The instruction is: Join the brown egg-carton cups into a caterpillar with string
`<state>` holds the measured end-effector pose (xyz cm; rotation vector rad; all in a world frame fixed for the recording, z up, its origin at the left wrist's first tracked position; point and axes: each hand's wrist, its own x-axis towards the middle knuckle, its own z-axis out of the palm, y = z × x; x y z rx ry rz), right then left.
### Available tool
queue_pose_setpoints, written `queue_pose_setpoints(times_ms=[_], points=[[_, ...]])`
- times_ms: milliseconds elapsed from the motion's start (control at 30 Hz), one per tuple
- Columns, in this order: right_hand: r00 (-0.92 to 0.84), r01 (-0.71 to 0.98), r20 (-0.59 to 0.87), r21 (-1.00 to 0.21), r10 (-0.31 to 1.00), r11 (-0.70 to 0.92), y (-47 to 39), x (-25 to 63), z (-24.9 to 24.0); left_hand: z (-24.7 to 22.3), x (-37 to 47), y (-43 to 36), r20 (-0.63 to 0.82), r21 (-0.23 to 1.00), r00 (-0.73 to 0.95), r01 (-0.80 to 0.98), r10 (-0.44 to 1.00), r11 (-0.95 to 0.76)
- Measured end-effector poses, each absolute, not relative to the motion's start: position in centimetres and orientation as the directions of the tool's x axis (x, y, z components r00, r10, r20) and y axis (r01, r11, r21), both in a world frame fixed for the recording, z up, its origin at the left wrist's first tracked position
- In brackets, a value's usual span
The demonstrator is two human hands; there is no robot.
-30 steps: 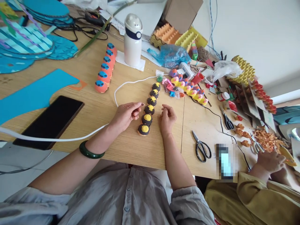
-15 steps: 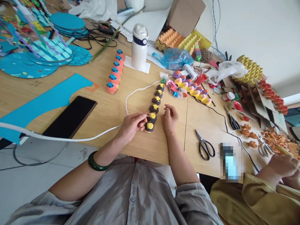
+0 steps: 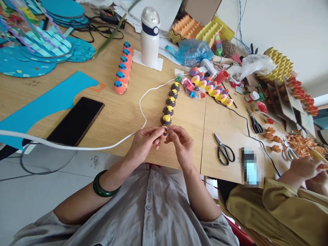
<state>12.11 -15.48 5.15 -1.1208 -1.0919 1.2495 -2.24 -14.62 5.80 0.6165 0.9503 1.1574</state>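
A row of black domed bumps with yellow patches, like a strip cut from an egg carton, lies lengthwise in front of me. My left hand and my right hand meet above its near end, fingertips almost touching. The left thumb and index finger pinch a tiny dark bit, too small to name. The right thumb and fingertips are pressed together at the same spot; whatever they hold is hidden. Both hands cover part of the nearest bump. A similar orange strip with blue patches rests farther left.
A white bottle stands behind the strips. A white cable curves past my left hand. To the left lies a black tablet-like device; to the right, scissors. Another person's hands work at far right. Yellow-pink strips lie beyond.
My right hand has moved left from beside the strip to meet my left hand over its near end. The view has shifted slightly, so the table items sit higher.
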Motion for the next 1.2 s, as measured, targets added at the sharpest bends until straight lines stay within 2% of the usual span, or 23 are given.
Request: queue_pose_setpoints(times_ms=[333,700,1200], points=[[-0.01,-0.096,0.048,-0.994,0.999,0.047,-17.4,12.2,4.7,5.2,-1.7,-15.7,-0.304,0.84,0.078,-0.448,0.949,0.306],[0.042,-0.113,-0.025,-0.993,0.999,-0.02,-18.4,12.1,4.1,4.8,-2.0,-16.8,-0.336,0.848,0.047,-0.42,0.941,0.324],[0.07,-0.138,-0.11,-0.985,0.992,-0.099,-18.8,11.4,4.3,5.4,-2.0,-17.0,-0.341,0.807,0.016,-0.508,0.94,0.301]])
